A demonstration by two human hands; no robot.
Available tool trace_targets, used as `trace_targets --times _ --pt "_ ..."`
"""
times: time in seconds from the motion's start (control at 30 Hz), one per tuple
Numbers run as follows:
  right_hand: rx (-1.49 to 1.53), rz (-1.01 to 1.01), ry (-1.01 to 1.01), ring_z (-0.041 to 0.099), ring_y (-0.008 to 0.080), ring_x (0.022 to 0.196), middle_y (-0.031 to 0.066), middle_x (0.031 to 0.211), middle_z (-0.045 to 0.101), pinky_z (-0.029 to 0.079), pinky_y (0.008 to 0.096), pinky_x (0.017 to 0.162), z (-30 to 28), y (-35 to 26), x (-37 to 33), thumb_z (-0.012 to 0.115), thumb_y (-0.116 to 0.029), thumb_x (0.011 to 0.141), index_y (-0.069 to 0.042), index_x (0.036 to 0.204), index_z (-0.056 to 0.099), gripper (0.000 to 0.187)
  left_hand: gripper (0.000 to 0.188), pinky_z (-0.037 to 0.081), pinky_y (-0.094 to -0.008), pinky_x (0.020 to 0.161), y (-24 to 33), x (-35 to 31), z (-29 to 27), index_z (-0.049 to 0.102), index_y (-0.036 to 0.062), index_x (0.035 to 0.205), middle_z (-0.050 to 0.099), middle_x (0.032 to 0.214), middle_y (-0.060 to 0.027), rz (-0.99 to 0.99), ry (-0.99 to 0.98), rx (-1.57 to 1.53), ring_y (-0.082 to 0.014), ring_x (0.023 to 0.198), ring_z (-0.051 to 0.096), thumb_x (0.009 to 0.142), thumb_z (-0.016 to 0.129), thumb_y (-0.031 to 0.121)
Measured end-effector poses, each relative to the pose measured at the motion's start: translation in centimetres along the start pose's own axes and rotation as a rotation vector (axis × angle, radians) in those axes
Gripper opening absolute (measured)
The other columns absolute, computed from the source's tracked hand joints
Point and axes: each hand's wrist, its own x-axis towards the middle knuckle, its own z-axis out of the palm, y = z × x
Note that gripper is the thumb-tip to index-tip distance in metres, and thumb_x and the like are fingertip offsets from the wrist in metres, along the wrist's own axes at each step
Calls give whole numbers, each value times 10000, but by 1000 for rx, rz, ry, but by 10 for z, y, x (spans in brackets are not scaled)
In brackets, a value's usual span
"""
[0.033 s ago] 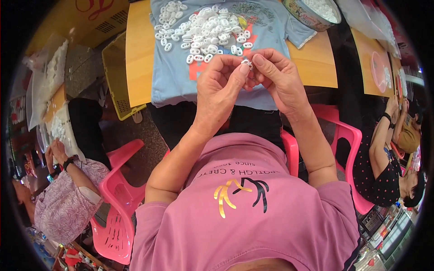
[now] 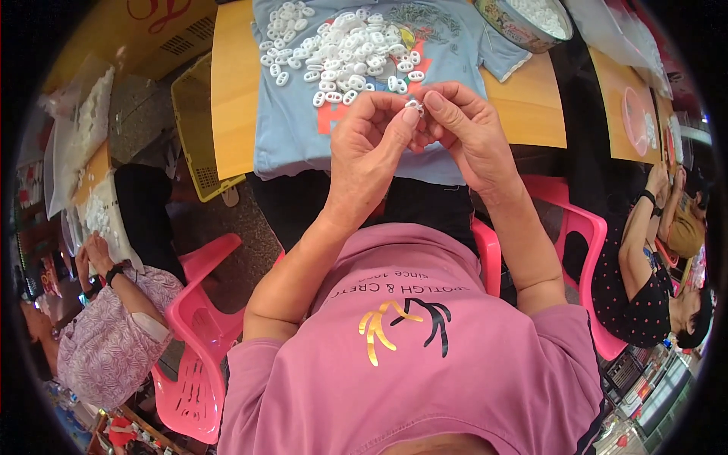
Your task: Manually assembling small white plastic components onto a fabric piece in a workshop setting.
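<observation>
Above the near edge of the table, my left hand [image 2: 369, 154] and my right hand [image 2: 474, 139] meet with closed fingertips. Between them they pinch a small white plastic piece [image 2: 414, 107], mostly covered by the fingers and thumbs. Just beyond lies a heap of white oval plastic pieces with two holes [image 2: 356, 57], like cord locks, with several loose ones around its edges. To the right of this heap is a spread of tiny thin dark-grey metal bits [image 2: 428, 21], possibly springs. Both piles rest on a light-blue T-shirt [image 2: 292, 136] laid over the table.
A round tin [image 2: 523, 29] of white bits stands at the table's [image 2: 233, 98] far right. Left of the table is a yellow plastic crate [image 2: 199, 125]. Pink chairs [image 2: 199, 341] flank me. Co-workers sit left [image 2: 114, 334] and right [image 2: 644, 280], their hands at other tables.
</observation>
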Motion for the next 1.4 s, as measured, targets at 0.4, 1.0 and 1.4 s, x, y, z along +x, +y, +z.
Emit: trace_targets --times 0.4,1.0,1.4 --pt "-338 -205 49 549 71 696 32 882 645 478 225 650 1 -2 -4 613 -162 952 15 1030 622 193 141 510 -244 660 3 -1 -2 551 -28 1020 634 877 -77 -19 19 0 -111 730 611 947 593 85" --pt "-392 -246 9 562 70 710 40 886 635 498 218 650 5 2 -4 607 -125 952 18 1027 606 161 156 518 -251 687 -3 -2 0 555 -27 1009 651 854 -81 26 34 45 -128 741 629 953 596 113" --pt "-443 -160 11 570 77 729 40 857 629 488 218 650 1 10 6 626 -99 935 25 992 624 137 147 502 -247 668 -9 5 -23 563 -14 993 641 829 -59 -55 32 132 -110 728 614 942 611 115"
